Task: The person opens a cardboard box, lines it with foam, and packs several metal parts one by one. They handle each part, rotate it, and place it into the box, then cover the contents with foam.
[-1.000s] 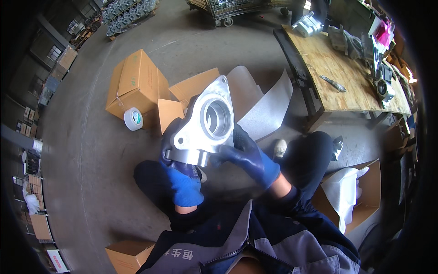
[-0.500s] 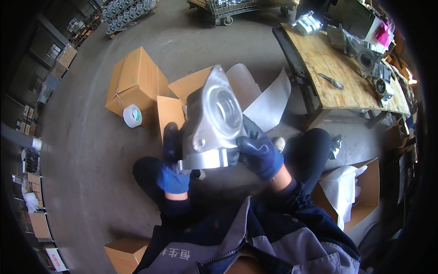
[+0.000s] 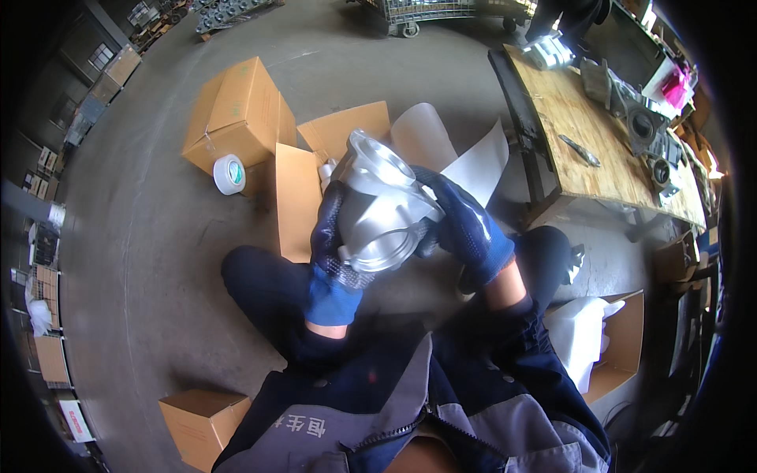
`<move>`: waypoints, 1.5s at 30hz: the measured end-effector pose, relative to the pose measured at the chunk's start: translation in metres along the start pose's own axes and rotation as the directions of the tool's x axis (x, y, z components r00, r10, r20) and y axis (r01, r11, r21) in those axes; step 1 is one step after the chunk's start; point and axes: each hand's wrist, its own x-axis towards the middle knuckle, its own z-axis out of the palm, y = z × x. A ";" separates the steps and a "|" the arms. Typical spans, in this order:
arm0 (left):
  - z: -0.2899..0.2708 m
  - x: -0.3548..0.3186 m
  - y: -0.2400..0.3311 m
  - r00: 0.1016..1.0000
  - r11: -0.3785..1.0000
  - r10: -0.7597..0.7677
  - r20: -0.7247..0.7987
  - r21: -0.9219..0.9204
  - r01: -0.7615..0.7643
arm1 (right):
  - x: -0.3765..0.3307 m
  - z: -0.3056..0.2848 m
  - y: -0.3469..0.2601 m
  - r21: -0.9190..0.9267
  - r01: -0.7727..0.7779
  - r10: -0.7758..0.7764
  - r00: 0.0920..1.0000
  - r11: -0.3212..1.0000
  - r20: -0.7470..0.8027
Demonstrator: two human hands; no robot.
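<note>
I hold a silvery cast-metal housing [image 3: 378, 206] with round flanged openings in both hands, in front of my chest above my knees. My left hand [image 3: 331, 256], in a blue glove, grips its lower left side from below. My right hand [image 3: 465, 225], also in a blue glove, clasps its right side. The part is tilted so that one round opening faces down toward me and its other flange points up and away.
An open cardboard box [image 3: 303, 185] with white wrapping sheet [image 3: 465, 158] lies on the concrete floor just beyond the part. A closed carton [image 3: 236, 118] and a tape roll [image 3: 229, 173] sit left of it. A wooden workbench [image 3: 599, 150] with metal parts stands at right. More cartons [image 3: 623, 347] flank me.
I have turned the metal housing over in my hands: its wide flat flange with the big bore, earlier facing up, now points away, and my left hand has shifted under it.
</note>
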 end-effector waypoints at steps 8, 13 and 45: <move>0.044 -0.017 0.020 0.952 0.991 0.092 -0.292 -0.071 -0.117 | -0.018 -0.036 0.038 0.143 -0.426 0.414 0.904 0.893 0.102; 0.046 -0.008 0.020 0.892 0.953 0.295 -0.342 0.167 -0.251 | -0.027 -0.038 0.050 -0.026 -0.510 0.508 0.848 0.860 0.150; -0.085 0.091 0.089 0.910 0.667 0.392 -0.138 0.723 -0.178 | 0.014 -0.020 0.060 -0.656 0.248 -0.330 0.944 0.713 -0.002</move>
